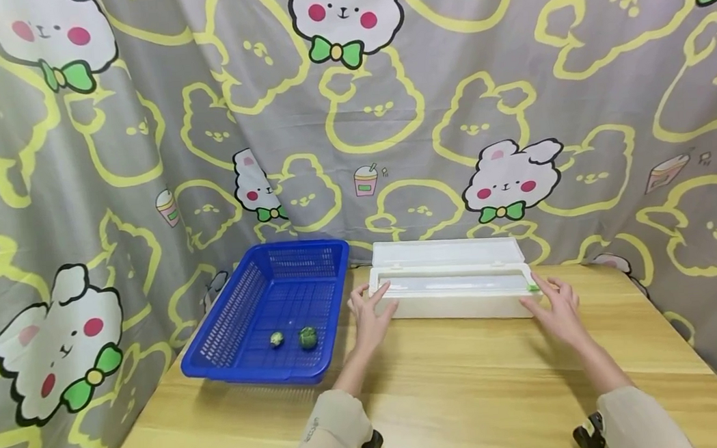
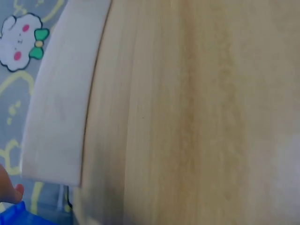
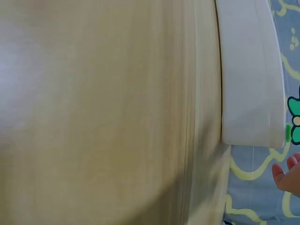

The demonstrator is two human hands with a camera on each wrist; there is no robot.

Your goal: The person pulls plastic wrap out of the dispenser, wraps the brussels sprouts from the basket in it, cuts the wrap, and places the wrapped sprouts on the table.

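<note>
left hand (image 1: 369,317): loosely spread | right hand (image 1: 559,310): loosely spread | forearms (image 1: 352,373): extended forward

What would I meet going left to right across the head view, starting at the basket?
Blue basket, smaller green item inside it, larger green item also inside, left hand, white box, right hand.

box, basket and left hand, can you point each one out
Box (image 1: 462,307): head view, on its white front wall.
Basket (image 1: 277,301): head view, on a bare part of its blue floor.
Left hand (image 1: 369,320): head view, on the back of the hand.
</note>
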